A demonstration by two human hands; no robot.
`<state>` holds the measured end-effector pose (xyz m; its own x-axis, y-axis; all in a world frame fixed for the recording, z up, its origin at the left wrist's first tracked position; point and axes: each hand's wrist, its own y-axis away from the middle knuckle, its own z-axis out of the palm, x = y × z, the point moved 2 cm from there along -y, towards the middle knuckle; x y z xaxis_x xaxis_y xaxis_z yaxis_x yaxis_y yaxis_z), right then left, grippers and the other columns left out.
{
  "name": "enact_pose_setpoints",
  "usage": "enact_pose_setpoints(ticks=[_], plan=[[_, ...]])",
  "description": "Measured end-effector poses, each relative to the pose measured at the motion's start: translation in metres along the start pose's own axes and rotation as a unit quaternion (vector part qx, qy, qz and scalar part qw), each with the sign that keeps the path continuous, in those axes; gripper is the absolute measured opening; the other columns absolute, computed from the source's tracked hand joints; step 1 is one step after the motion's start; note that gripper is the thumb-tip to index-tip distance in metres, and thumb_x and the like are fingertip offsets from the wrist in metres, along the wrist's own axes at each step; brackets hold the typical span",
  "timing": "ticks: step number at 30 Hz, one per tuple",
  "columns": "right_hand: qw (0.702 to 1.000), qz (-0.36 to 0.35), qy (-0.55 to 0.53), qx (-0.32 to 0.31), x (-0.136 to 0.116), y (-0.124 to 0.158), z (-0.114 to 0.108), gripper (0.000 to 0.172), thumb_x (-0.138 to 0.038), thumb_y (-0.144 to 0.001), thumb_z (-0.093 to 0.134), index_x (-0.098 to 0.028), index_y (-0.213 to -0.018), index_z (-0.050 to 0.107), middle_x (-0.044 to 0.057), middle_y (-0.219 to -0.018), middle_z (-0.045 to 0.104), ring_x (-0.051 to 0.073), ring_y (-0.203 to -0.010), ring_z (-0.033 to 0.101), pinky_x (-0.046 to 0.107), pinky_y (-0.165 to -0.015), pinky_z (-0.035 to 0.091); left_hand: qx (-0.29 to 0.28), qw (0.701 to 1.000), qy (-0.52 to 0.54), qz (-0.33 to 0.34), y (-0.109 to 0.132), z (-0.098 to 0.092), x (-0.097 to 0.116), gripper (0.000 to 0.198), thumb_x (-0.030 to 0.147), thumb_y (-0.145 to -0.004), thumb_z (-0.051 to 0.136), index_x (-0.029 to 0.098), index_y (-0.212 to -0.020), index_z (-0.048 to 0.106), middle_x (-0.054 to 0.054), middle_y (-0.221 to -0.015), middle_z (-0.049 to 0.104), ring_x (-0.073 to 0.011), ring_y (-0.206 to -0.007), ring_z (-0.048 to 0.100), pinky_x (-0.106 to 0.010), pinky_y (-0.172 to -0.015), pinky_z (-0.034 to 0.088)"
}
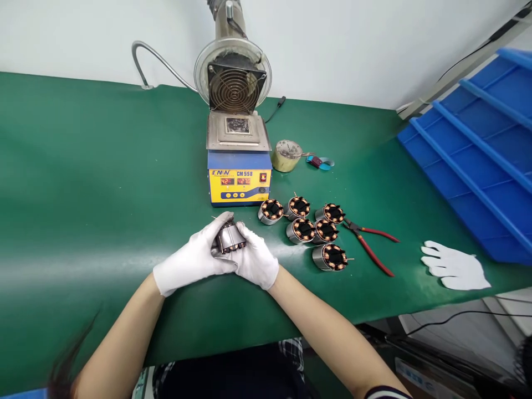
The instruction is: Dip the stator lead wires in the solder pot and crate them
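Observation:
Between my two white-gloved hands is a motor stator [231,238], a steel ring with copper windings, held tilted just above the green table. My left hand [195,255] wraps its left side, thumb near the top. On the right side, my right hand [255,255] grips the same stator with its thumb at the upper edge; the fingers beneath are partly hidden. Several more stators stand to the right of my hands, the closest being a single stator [271,211] by the solder pot's corner. The solder pot [240,180], blue and yellow with red digits, sits just beyond my hands.
A fume extractor fan [235,88] hangs over the solder pot. Behind the stators is a round tin [286,156] beside a teal strap [322,162]. Red-handled pliers [372,244] touch the stator group's right side. Farther right lie a white glove [455,266] and a blue crate [477,149].

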<state>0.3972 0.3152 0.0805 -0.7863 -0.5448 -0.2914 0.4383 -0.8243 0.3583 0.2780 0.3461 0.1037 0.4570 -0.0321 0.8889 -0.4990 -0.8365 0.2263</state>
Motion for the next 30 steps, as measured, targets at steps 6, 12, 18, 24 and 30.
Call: enact_pose_setpoints(ticks=[6, 12, 18, 24, 30], plan=[[0.999, 0.009, 0.023, -0.039, 0.002, 0.0, -0.006, 0.024, -0.036, -0.09, 0.044, -0.017, -0.096, 0.058, 0.003, -0.085, 0.066, 0.015, -0.076, 0.061, 0.029, -0.071, 0.051, 0.042, 0.994, 0.105, -0.015, 0.001, -0.008, 0.004, 0.057, 0.03, -0.054, 0.074, 0.022, -0.11, 0.063, -0.003, -0.115, 0.064, -0.0267, -0.108, 0.057, -0.035, -0.094, 0.045], [0.993, 0.026, 0.072, -0.089, 0.004, -0.001, -0.007, 0.027, -0.035, -0.085, 0.053, -0.011, -0.096, 0.057, 0.007, -0.081, 0.065, 0.017, -0.075, 0.061, 0.029, -0.071, 0.049, 0.219, 0.951, 0.207, -0.061, -0.003, -0.013, -0.001, 0.026, 0.041, -0.06, 0.069, 0.016, -0.064, 0.068, -0.006, -0.07, 0.071, -0.0219, -0.07, 0.064, -0.032, -0.068, 0.053], [0.997, 0.021, 0.017, -0.066, 0.002, -0.003, -0.006, 0.031, -0.041, -0.085, 0.052, -0.013, -0.097, 0.057, 0.006, -0.084, 0.065, 0.016, -0.077, 0.061, 0.029, -0.073, 0.048, 0.189, 0.942, 0.279, -0.007, -0.011, -0.011, -0.01, 0.046, 0.049, -0.067, 0.067, 0.013, -0.095, 0.065, -0.008, -0.095, 0.07, -0.023, -0.096, 0.061, -0.034, -0.09, 0.046], [0.995, -0.041, 0.061, -0.063, 0.007, -0.002, -0.005, 0.035, -0.033, -0.074, 0.069, -0.018, -0.103, 0.055, 0.003, -0.095, 0.064, 0.018, -0.084, 0.063, 0.03, -0.075, 0.05, 0.162, 0.968, 0.188, -0.039, -0.002, 0.001, 0.003, 0.036, 0.043, -0.068, 0.065, 0.017, -0.093, 0.068, -0.006, -0.099, 0.07, -0.0242, -0.097, 0.062, -0.035, -0.088, 0.047], [0.995, -0.033, 0.07, -0.064, 0.008, -0.001, -0.004, 0.036, -0.033, -0.073, 0.071, -0.018, -0.101, 0.054, 0.003, -0.094, 0.064, 0.017, -0.083, 0.063, 0.028, -0.073, 0.051, 0.215, 0.966, 0.144, -0.027, 0.0, 0.002, -0.001, 0.024, 0.036, -0.07, 0.061, 0.019, -0.086, 0.07, -0.003, -0.093, 0.072, -0.0219, -0.09, 0.064, -0.033, -0.084, 0.05]])
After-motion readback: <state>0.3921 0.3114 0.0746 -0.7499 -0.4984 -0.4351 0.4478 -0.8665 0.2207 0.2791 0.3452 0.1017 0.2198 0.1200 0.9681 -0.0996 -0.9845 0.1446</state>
